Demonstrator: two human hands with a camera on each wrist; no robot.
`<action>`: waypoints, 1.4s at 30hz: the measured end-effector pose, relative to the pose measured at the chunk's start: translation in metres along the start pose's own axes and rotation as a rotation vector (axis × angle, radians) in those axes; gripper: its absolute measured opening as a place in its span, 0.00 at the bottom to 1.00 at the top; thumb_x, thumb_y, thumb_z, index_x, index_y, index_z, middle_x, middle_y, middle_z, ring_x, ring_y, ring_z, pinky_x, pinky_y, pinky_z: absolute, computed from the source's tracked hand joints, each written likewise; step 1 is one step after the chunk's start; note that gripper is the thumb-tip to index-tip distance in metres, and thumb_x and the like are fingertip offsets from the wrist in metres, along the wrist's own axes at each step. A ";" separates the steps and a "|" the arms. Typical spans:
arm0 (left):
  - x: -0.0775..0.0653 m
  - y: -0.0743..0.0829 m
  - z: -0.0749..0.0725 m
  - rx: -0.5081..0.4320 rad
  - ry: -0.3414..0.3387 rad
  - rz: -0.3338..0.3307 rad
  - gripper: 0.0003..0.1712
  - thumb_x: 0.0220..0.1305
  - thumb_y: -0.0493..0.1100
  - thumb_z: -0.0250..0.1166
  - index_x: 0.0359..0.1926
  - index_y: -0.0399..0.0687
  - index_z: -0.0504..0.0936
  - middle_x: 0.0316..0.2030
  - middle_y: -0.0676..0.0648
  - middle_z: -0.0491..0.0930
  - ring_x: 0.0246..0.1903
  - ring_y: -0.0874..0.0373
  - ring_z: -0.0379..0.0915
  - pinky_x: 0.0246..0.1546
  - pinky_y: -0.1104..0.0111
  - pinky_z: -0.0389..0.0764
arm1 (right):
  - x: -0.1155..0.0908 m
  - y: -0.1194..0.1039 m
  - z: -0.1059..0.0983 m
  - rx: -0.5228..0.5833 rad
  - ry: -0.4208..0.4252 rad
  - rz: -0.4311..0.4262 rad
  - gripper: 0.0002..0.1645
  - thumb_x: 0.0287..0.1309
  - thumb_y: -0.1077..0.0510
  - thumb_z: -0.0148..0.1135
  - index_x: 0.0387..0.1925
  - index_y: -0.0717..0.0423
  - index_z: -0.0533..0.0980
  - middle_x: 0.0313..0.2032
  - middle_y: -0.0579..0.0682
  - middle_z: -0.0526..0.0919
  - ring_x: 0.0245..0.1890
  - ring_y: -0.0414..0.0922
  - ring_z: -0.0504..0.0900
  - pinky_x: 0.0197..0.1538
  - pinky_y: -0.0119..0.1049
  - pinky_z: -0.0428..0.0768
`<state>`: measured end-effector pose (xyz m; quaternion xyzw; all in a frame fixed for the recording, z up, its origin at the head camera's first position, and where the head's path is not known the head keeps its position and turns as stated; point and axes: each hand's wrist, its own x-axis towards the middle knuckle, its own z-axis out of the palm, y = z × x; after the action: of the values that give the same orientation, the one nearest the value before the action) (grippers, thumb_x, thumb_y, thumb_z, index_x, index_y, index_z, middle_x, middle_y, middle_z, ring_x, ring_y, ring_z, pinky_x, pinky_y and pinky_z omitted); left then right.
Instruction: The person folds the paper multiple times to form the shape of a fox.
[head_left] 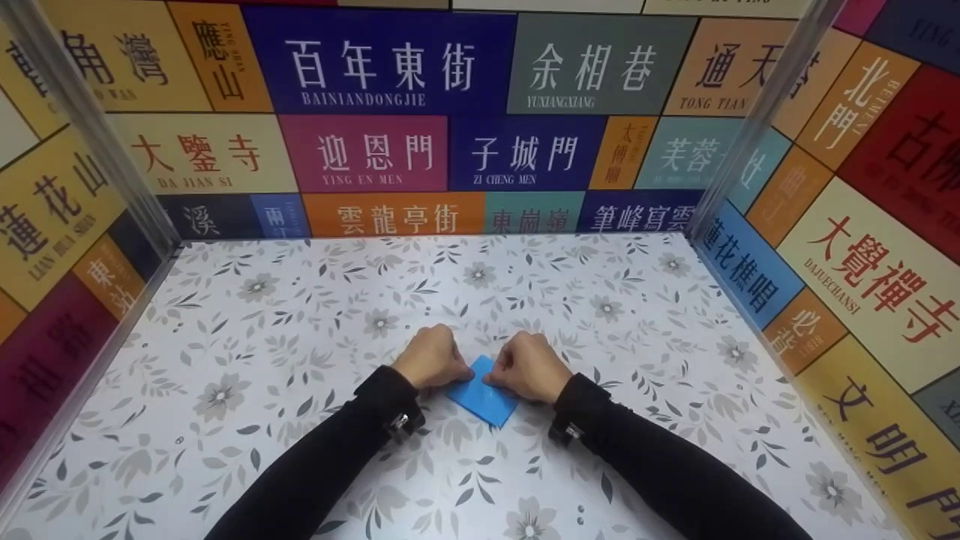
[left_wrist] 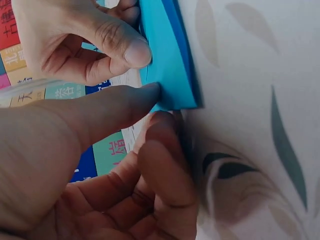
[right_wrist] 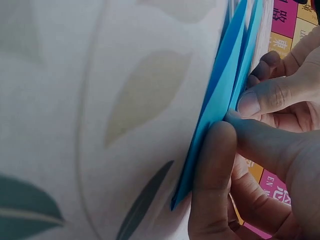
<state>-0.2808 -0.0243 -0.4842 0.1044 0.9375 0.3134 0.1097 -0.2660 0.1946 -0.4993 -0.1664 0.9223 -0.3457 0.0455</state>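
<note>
A small piece of bright blue folded paper (head_left: 484, 401) lies on the table, its corners pointing away from and toward the person. My left hand (head_left: 435, 358) pinches its left edge; in the left wrist view the thumb lies on top and curled fingers (left_wrist: 167, 170) sit at the edge below. From the other side my right hand (head_left: 531, 367) pinches the paper, thumb and forefinger close together. Layered folds of the blue paper (right_wrist: 220, 95) stand slightly apart in the right wrist view. Both thumbs are near each other on the sheet.
The white tabletop (head_left: 300, 465) carries a grey floral and leaf print. Upright panels covered in coloured signs with Chinese characters, such as a back panel (head_left: 375, 60) and a right panel (head_left: 847, 277), enclose it on three sides. Black sleeves (head_left: 315, 457) cover both forearms.
</note>
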 end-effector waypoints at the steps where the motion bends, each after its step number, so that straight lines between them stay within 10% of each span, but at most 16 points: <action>1: 0.000 0.000 0.000 0.005 0.006 0.005 0.10 0.59 0.40 0.87 0.26 0.47 0.93 0.26 0.50 0.92 0.24 0.57 0.83 0.28 0.70 0.79 | 0.000 0.000 0.000 -0.005 0.003 -0.003 0.14 0.60 0.59 0.88 0.21 0.52 0.90 0.17 0.37 0.82 0.18 0.35 0.76 0.27 0.28 0.71; 16: 0.004 -0.001 -0.004 -0.037 -0.098 -0.065 0.27 0.64 0.43 0.84 0.15 0.56 0.77 0.16 0.56 0.76 0.16 0.61 0.70 0.17 0.71 0.69 | 0.000 -0.001 0.000 -0.011 0.018 -0.007 0.14 0.60 0.58 0.89 0.23 0.52 0.90 0.19 0.39 0.85 0.19 0.35 0.77 0.27 0.29 0.73; 28: 0.000 -0.011 -0.002 -0.098 -0.075 0.021 0.06 0.64 0.43 0.87 0.38 0.48 0.98 0.38 0.50 0.96 0.37 0.58 0.85 0.45 0.68 0.87 | -0.002 0.002 0.001 -0.009 0.025 -0.047 0.13 0.60 0.57 0.90 0.24 0.51 0.91 0.21 0.40 0.88 0.21 0.33 0.77 0.29 0.27 0.74; 42: -0.003 -0.025 -0.021 -0.180 -0.090 0.053 0.06 0.71 0.44 0.81 0.39 0.48 0.94 0.35 0.53 0.89 0.36 0.60 0.81 0.38 0.71 0.78 | -0.007 -0.001 -0.018 0.065 0.093 0.012 0.08 0.65 0.54 0.88 0.34 0.50 0.93 0.30 0.44 0.93 0.27 0.37 0.83 0.32 0.31 0.79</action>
<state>-0.2871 -0.0568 -0.4828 0.1328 0.8966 0.3941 0.1521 -0.2632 0.2077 -0.4849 -0.1428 0.9128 -0.3824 0.0100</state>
